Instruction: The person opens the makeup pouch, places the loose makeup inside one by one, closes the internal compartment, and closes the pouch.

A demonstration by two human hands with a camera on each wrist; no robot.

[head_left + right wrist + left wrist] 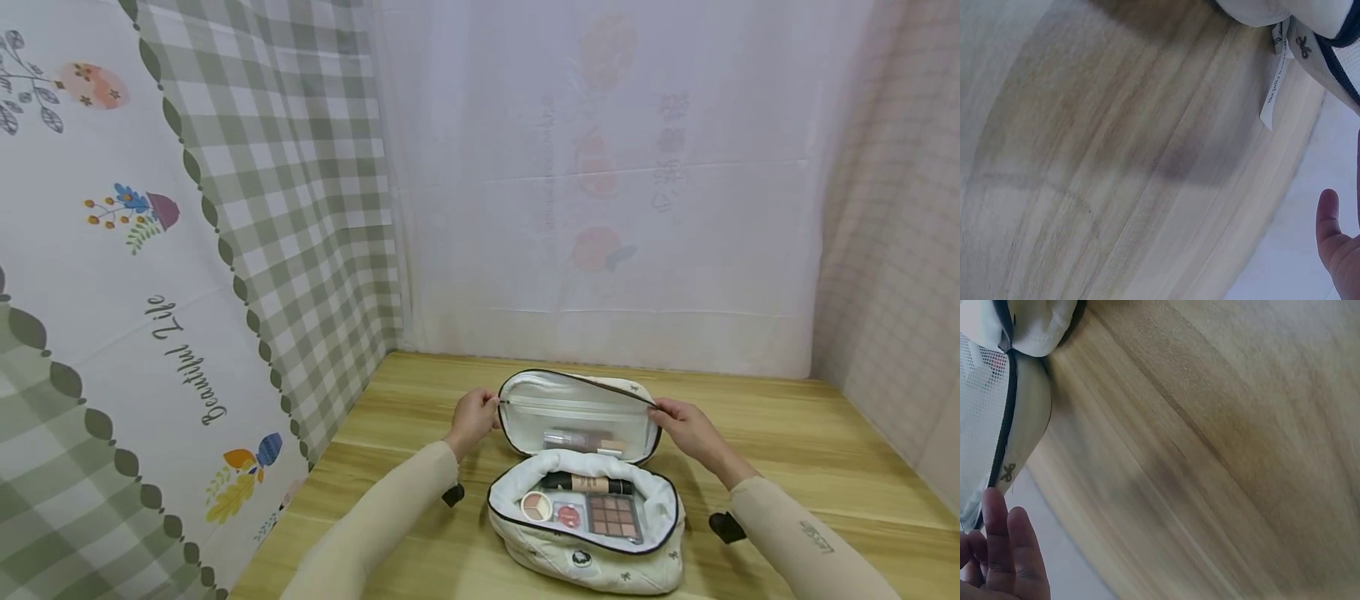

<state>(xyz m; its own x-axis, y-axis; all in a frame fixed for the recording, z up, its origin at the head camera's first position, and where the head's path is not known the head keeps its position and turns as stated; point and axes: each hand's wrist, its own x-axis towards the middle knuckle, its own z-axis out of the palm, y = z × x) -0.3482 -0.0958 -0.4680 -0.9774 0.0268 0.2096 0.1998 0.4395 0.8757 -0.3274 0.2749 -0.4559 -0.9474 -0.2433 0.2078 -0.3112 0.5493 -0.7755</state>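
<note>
A cream quilted makeup bag (585, 575) with dark piping stands on the table, its lid (570, 412) raised. My left hand (476, 417) pinches the lid's left edge; in the left wrist view the fingers (999, 544) show at the dark zipper edge. At the lid's right corner my right hand (688, 425) grips the rim between thumb and fingers. Inside lie a black tube with a peach label (588, 483), a round three-colour compact (536, 507), a small pink blush case (568, 516) and an eyeshadow palette (613, 517). Lip tubes (577, 442) sit behind the lid's mesh.
The bag rests on a wood-grain table (420, 542). A white fabric label (1272, 94) hangs from its side. A white curtain (525, 250) hangs behind the table, and a green checked cloth (300, 208) hangs at the left.
</note>
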